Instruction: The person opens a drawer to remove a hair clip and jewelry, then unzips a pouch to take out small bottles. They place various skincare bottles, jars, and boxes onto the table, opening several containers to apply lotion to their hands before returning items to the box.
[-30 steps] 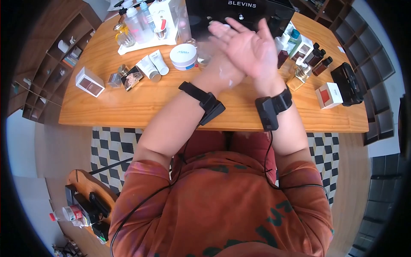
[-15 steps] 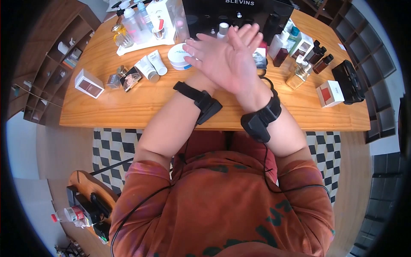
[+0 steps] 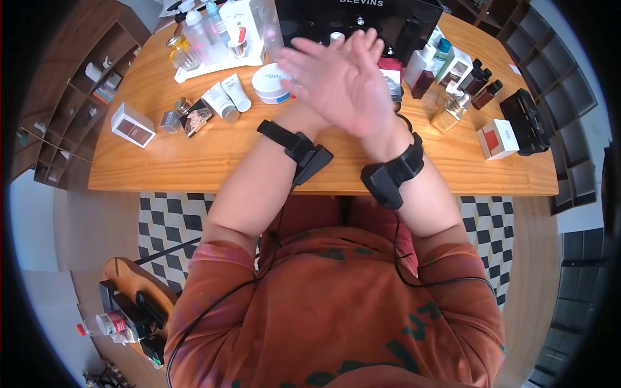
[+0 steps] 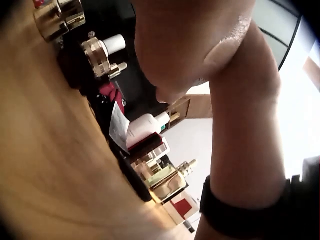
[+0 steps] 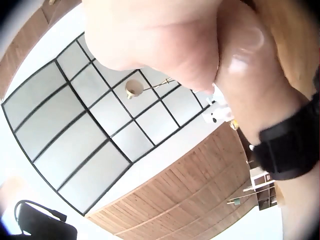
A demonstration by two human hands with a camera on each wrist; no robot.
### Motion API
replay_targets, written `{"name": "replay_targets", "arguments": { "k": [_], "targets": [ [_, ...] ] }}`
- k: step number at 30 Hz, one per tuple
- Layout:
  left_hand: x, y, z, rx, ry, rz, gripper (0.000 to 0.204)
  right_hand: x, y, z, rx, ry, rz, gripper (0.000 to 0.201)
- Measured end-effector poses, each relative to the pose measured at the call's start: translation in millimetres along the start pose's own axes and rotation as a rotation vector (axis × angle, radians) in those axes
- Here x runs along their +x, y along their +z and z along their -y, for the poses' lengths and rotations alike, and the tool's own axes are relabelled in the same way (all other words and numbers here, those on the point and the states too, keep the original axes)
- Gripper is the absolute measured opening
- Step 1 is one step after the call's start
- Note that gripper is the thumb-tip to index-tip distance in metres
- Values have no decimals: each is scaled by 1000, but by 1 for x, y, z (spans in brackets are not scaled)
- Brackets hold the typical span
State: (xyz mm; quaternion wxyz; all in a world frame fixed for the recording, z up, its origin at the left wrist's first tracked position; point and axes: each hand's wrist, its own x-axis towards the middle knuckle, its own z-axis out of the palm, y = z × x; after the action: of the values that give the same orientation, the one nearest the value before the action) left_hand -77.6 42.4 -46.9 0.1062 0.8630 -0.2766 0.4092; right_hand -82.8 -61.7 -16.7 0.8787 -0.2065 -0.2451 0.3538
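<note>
My right hand lies across the left one, palm up, its straight fingers pointing left past the left wrist. Beneath it my left hand is mostly hidden, with fingers showing beyond the right thumb. White cream streaks the skin of my left wrist in the right wrist view. A white patch of cream also shows where the arms cross in the left wrist view. Neither hand holds an object. Just left of the right fingertips stands a round white jar.
White tubes, a palette and a box stand to the left. A white tray of bottles sits behind them. A black BLEVINS case is at the back; a gold bottle and a white box are at right.
My right hand has slid left and down across the back of the left hand and wrist, with a small shift in the last half second. The left arm has hardly moved.
</note>
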Motion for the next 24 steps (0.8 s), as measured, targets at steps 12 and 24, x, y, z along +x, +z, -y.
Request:
{"name": "replay_targets", "arguments": {
  "k": [12,24],
  "targets": [
    [6,-4,7,-233,-92,47,49,-7,-4,29,-50,258,176,96],
    [3,8,-24,-476,-194,112,46,2,-5,19,47,-97,-274,86]
  ]
}}
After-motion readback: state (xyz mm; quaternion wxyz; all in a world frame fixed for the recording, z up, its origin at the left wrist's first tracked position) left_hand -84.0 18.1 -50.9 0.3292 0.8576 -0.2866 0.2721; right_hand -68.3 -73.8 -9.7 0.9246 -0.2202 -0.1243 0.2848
